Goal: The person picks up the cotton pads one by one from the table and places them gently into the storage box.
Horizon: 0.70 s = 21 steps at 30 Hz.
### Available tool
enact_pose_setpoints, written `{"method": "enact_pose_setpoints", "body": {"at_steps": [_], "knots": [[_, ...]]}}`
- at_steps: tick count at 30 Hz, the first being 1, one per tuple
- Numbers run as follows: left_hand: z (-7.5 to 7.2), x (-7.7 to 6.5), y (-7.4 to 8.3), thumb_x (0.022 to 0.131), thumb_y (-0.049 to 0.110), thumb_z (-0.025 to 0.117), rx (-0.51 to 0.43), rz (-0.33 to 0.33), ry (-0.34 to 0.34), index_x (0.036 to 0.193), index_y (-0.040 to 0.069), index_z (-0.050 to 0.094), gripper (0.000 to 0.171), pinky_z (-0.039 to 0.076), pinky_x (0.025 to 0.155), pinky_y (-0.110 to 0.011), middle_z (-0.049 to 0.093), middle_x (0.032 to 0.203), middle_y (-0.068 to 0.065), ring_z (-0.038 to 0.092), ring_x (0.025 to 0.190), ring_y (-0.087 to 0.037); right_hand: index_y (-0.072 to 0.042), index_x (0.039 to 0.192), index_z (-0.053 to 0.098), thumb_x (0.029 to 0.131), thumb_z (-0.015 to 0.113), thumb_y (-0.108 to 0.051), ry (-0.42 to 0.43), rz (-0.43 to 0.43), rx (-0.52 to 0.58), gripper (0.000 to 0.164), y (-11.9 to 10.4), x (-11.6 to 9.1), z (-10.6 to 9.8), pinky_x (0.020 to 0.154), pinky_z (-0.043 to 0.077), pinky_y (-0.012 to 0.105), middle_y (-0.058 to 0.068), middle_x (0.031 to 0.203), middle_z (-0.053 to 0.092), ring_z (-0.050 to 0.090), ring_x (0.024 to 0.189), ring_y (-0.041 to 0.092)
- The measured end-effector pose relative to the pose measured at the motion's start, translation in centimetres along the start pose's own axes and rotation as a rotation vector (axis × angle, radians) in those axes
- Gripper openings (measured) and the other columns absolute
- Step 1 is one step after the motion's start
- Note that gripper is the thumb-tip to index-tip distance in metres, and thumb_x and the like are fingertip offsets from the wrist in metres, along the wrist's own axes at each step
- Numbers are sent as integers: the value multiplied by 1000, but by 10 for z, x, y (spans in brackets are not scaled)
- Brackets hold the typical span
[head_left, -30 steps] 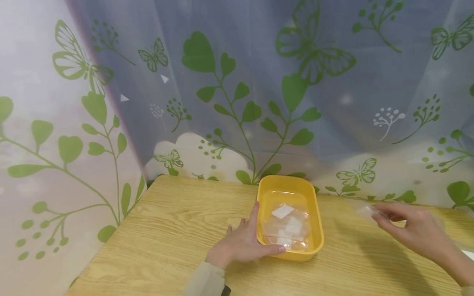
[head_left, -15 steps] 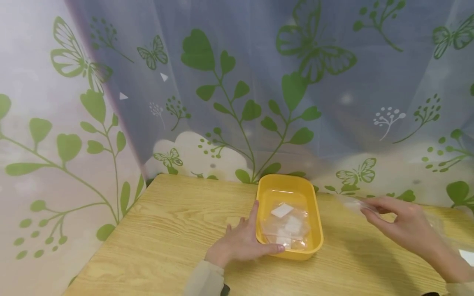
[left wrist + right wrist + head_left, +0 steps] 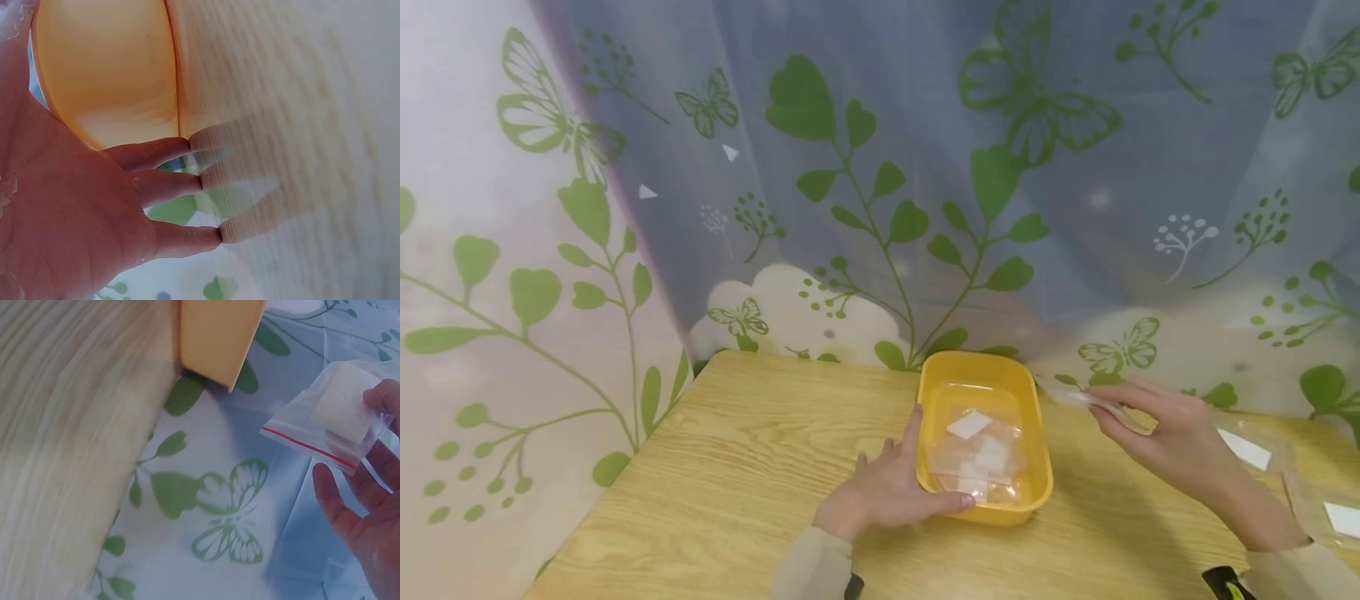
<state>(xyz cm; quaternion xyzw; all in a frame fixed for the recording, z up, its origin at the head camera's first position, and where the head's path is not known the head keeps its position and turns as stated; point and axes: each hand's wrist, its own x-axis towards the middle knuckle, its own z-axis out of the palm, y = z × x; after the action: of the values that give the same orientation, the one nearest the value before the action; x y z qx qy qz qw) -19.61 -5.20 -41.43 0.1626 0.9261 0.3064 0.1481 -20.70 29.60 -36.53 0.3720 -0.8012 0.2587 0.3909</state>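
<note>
Nearest, cream sleeves at both wrists, with a black piece marked yellow-green beside the right cuff. Beneath, a table in yellowish wood grain, streaked with long wavy lines and dimmed by a soft shadow below the right arm. On it, the left hand, fingers straight and spread, thumb over the near rim of a yellow tub, forefinger against its left side. Inside the tub, overlapping clear bags with white pieces. Off to the right, flat on the wood, two clear packets with white inside, one partly hidden behind the right wrist. Farther out, the right hand, pinching a zip bag between thumb and fingers, raised to the right of the tub and apart from it. Nearly edge-on from the head; from the right wrist, thin and clear, red-striped along the seal, with a flat white rectangle within. Behind the table's far edge, a hanging cloth in grey-blue, with pale cloud shapes, green leaves and butterflies; to the left, a whiter side panel in similar print, meeting it at the corner.
</note>
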Motion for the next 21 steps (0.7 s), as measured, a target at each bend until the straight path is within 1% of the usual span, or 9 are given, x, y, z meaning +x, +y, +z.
{"method": "enact_pose_setpoints", "body": {"at_steps": [3,5,9,11,13,15,17,18,21], "knots": [[-1,0,0,77,85,62,-4,-2,-5,164,29,-17,130,9,122,-73,36,163,-23,25,154,-47,-9,103,80,97,70,-26,-5,-21,17,21,-3,8,7,76,52,8,0,87,77,65,84,-6],[-2,0,1,77,85,63,-8,-4,-9,164,28,-17,130,9,122,-73,37,163,-22,25,154,-46,-8,103,80,99,67,-31,-6,-30,39,27,-5,12,12,81,51,6,1,89,77,66,85,-3],[-3,0,2,77,85,63,-13,-11,-20,164,27,-16,130,10,122,-73,38,163,-21,26,154,-46,-8,103,80,96,70,-25,-15,-41,37,20,-8,20,19,84,52,7,2,91,78,69,82,6],[-3,0,2,77,84,63,-12,-13,-18,164,27,-15,130,11,122,-73,39,162,-21,26,154,-46,-9,103,80,93,72,-20,-23,-44,27,17,-9,23,23,84,51,7,2,92,78,70,80,11],[-3,0,2,77,84,63,-15,-12,-18,164,27,-15,130,11,122,-74,40,162,-20,27,154,-46,-9,102,79,89,75,-14,-39,-37,24,15,-11,25,28,84,51,7,1,92,78,70,79,13],[-3,1,2,77,84,63,-17,-9,-19,164,27,-15,130,11,122,-74,40,162,-20,27,154,-46,-9,103,79,84,77,-7,-55,-29,27,19,-12,26,32,85,51,7,1,93,77,71,80,14],[-2,1,2,77,84,64,-17,-7,-18,164,27,-15,130,11,122,-74,39,162,-21,27,154,-46,-9,103,79,82,77,-4,-70,-30,38,22,-13,28,36,84,51,7,0,94,77,71,82,14],[-2,1,2,77,84,64,-17,-7,-16,164,27,-15,131,11,122,-74,39,162,-21,27,154,-46,-9,103,79,82,77,-3,-70,-39,39,22,-13,29,39,83,52,7,0,94,77,71,83,14],[-2,0,2,78,83,64,-18,-3,-10,164,26,-15,131,10,121,-75,37,163,-23,27,153,-48,-11,103,79,87,74,-9,-71,-66,10,17,-12,31,47,77,54,12,-1,94,76,70,84,14]]}}
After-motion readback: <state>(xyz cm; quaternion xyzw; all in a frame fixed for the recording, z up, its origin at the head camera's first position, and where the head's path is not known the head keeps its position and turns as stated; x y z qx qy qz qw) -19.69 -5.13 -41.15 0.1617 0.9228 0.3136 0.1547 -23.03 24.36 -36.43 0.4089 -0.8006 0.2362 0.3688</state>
